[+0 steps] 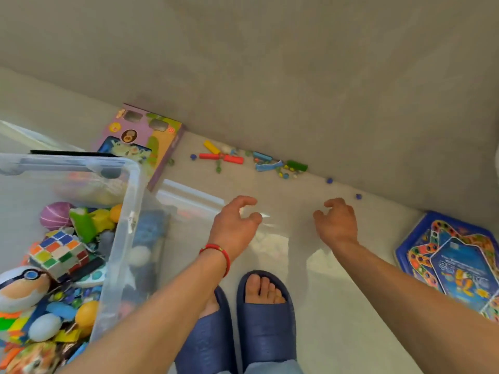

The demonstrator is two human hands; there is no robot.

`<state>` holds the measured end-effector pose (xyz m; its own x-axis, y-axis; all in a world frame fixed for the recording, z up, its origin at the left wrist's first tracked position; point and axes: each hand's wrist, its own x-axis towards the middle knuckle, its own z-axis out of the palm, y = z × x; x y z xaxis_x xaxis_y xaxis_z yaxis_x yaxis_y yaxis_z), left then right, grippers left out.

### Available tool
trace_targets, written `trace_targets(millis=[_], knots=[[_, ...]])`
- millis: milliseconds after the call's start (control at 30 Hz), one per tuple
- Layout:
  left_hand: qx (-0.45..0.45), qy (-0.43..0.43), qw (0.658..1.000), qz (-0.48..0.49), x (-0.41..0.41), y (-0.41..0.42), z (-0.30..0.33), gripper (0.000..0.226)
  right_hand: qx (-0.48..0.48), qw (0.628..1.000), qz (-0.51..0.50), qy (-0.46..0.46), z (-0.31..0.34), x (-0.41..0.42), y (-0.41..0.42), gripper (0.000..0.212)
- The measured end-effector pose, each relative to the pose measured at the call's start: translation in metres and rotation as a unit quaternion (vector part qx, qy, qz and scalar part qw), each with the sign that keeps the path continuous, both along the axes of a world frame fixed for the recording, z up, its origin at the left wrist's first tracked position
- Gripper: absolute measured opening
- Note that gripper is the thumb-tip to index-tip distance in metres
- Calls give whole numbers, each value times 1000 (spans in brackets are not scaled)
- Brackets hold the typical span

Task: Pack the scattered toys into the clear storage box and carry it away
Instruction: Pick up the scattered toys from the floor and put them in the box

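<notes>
The left hand (236, 225) and right hand (337, 222) hang over the floor (337, 306), fingers loosely curled, holding nothing; the clear box (129, 211) sits left, full of toys; little sticks (221, 157) lie by the wall.

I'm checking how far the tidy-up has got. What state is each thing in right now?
clear storage box: lid off, partly filled with toys.
puzzle cube: inside the box, scrambled.
purple toy carton: on the floor, against the wall.
coloured sticks: scattered on the floor along the wall.
blue game board: flat on the floor.
left hand: empty, fingers loosely curled.
right hand: empty, fingers loosely curled.
</notes>
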<state>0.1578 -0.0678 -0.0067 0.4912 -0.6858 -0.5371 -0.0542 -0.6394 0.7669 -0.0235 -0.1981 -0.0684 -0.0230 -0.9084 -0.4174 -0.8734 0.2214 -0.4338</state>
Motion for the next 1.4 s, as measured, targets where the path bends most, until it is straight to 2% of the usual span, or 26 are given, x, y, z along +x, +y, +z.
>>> trace_targets(millis=[67, 167, 233, 333, 400, 533, 667, 733, 767, 833, 867, 900, 933, 967, 1000, 1033, 1133, 1200, 1267, 1333, 1400], knots=[[29, -132, 979, -152, 2, -13, -33, 52, -78, 994, -59, 46, -15, -19, -18, 47], [95, -283, 902, -313, 3, -29, -74, 79, -136, 984, -99, 66, -32, -53, -46, 50], [129, -316, 871, -353, 1, -33, -93, 92, -171, 983, -52, 42, -47, -70, -60, 44], [164, -331, 844, -388, -1, -33, -112, 107, -205, 977, 39, 52, -61, -79, -71, 19], [179, -331, 837, -397, -3, -35, -115, 110, -216, 974, 57, 39, -60, -71, -75, 10], [185, -328, 837, -396, -4, -39, -113, 110, -227, 970, 81, -28, -58, -33, -75, 11], [170, -329, 842, -392, -6, -37, -113, 109, -211, 971, 108, 16, -60, -9, -78, 14], [159, -334, 853, -368, -6, -39, -112, 101, -192, 977, 96, 12, -54, -2, -77, 11], [126, -336, 876, -324, -8, -41, -106, 86, -183, 978, 94, -16, -48, 4, -73, 10], [19, -279, 950, -139, -13, -48, -92, 48, -144, 975, 110, -125, -29, 22, -54, 9], [-27, -177, 984, -9, -17, -53, -82, 36, -103, 968, 131, -187, -17, 33, -40, 10], [-46, -10, 992, 115, -21, -59, -71, 32, -56, 957, 161, -237, -7, 43, -24, 12], [-47, 179, 960, 209, -24, -64, -62, 34, -22, 945, 203, -257, 2, 50, -9, 13], [-44, 334, 904, 263, -25, -66, -56, 39, -18, 936, 250, -247, 6, 55, 4, 13], [-45, 429, 853, 292, -23, -65, -55, 44, -43, 932, 282, -226, 8, 58, 10, 14], [-44, 474, 821, 315, -19, -62, -56, 45, -90, 932, 287, -202, 6, 61, 9, 14], [-21, 487, 787, 378, -6, -54, -64, 37, -233, 941, 231, -78, -11, 65, -25, 23], [-13, 484, 789, 378, -1, -50, -66, 32, -260, 936, 233, 53, -26, 67, -50, 29], [-6, 485, 793, 369, 0, -48, -69, 29, -264, 915, 267, 149, -41, 67, -59, 29], [-2, 486, 792, 368, 0, -46, -71, 28, -263, 903, 288, 182, -48, 64, -61, 35], [-4, 490, 790, 370, 0, -44, -73, 27, -272, 905, 282, 166, -52, 61, -61, 32]])
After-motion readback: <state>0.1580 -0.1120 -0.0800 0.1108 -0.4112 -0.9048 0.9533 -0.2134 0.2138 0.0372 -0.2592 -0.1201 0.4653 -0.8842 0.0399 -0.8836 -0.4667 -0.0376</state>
